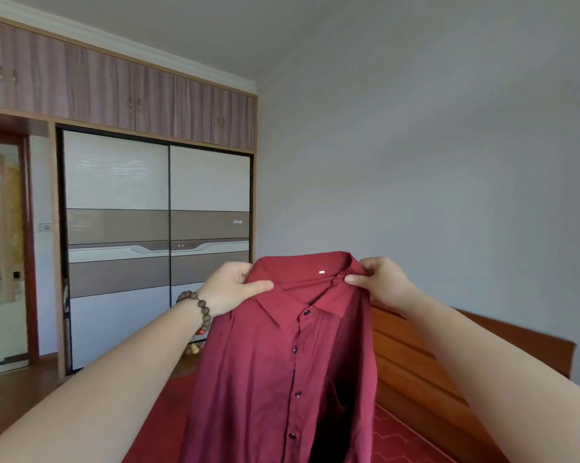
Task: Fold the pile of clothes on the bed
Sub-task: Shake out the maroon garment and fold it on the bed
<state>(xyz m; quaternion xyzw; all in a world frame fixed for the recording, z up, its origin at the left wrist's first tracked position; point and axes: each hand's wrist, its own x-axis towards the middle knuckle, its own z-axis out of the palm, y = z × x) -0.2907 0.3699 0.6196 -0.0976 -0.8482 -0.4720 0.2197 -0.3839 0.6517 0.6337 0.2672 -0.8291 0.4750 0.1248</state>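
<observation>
A dark red button-up shirt (pixel 281 362) hangs in the air in front of the person, held up by its shoulders above the bed (pixel 154 429), its buttoned front facing the camera and its collar spread at the top with a small white label showing inside the neck. The left hand (pixel 230 289) pinches the shirt's shoulder just beside the collar, thumb lying flat across the front of the cloth and the other fingers curled behind it. The right hand (pixel 378 279) grips the opposite shoulder the same way, thumb pressed on the front, fingers bunching the fabric at the collar's edge. A bracelet (pixel 198 312) of brown wooden beads circles the left wrist. The shirt's lower part drops toward the red bedcover and out of view. To the right runs the wooden headboard (pixel 432 379) against a plain grey wall (pixel 449 162); behind the shirt to the left stands a wardrobe (pixel 154 228) with sliding panels.
</observation>
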